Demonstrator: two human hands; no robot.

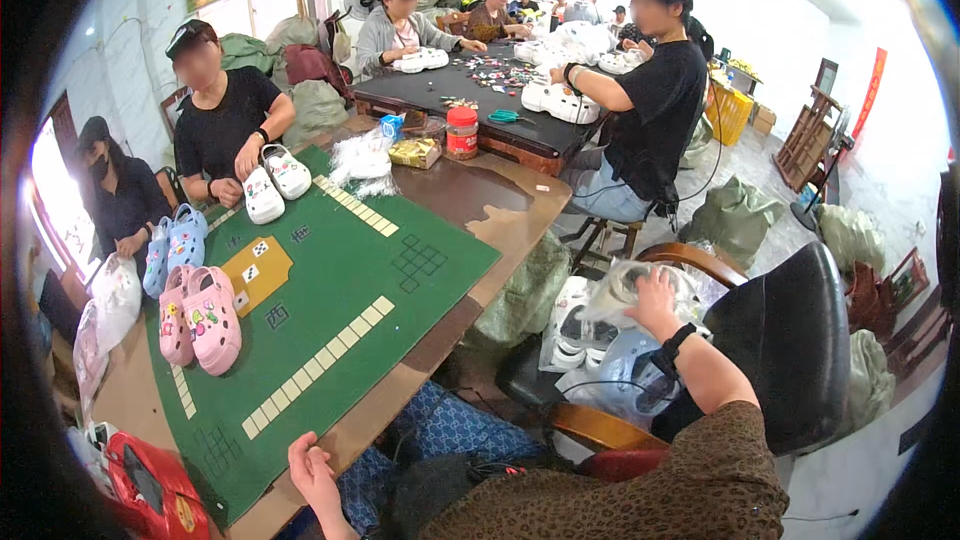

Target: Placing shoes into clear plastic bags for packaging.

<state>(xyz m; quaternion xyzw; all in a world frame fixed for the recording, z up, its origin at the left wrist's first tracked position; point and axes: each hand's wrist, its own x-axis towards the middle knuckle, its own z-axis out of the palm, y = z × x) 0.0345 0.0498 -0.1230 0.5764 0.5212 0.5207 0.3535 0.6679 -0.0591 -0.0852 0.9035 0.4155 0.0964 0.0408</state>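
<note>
My cloth sleeve (620, 475) is brown with dark leopard spots, my cloth trousers (455, 440) are deep blue under a paler repeating print, and my wristband (676, 347) is black. The crinkled see-through plastic bag (608, 302) has a whitish sheen. I see a flat green game mat (350, 285) with cream rectangles in rows, black line figures and a mustard-gold panel (262, 266); rounded pink clogs (216, 332) with multicoloured charms; rounded light-blue clogs (187, 248); and a glossy black chair back (790, 340).
</note>
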